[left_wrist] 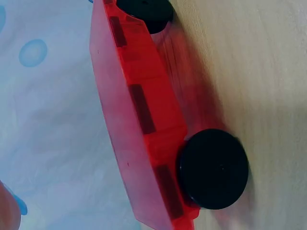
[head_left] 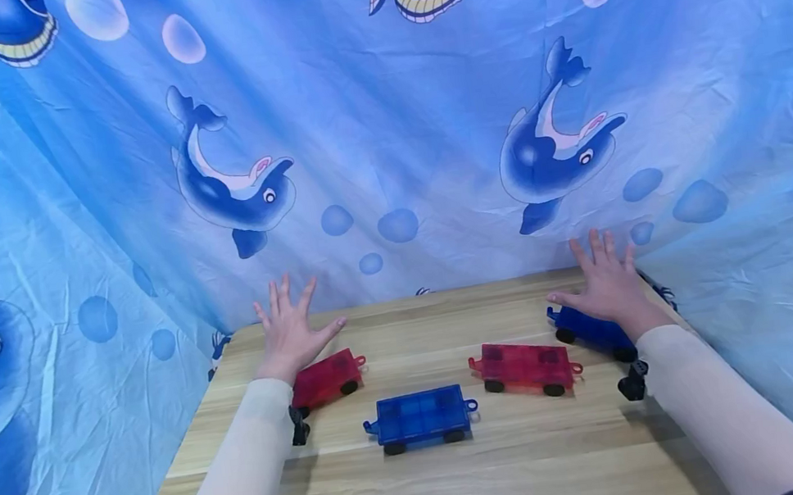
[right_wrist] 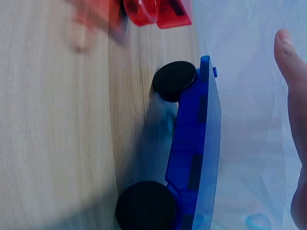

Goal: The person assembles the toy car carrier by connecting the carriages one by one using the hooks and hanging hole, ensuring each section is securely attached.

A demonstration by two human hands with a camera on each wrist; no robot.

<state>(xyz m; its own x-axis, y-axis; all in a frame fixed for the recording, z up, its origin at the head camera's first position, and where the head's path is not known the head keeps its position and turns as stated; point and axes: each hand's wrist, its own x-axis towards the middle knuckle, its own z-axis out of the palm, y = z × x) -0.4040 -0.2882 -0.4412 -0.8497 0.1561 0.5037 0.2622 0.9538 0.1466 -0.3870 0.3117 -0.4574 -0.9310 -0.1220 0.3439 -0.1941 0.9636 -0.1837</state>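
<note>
Fingers spread, my left hand reaches over the far left of the table, holding nothing. Partly hidden beneath its wrist is a red toy train car, seen up close with black wheels in the left wrist view. My right hand, also spread and holding nothing, is at the far right. It overlaps a blue toy train car, whose side fills the right wrist view's middle. Between the hands stand a second blue car and a second red car, both with end hooks and loops.
The cars stand on a light wooden table. A blue curtain printed with dolphins, fish and bubbles rises behind the table's far edge and hangs along both sides. Small black wrist cameras sit under the sleeves.
</note>
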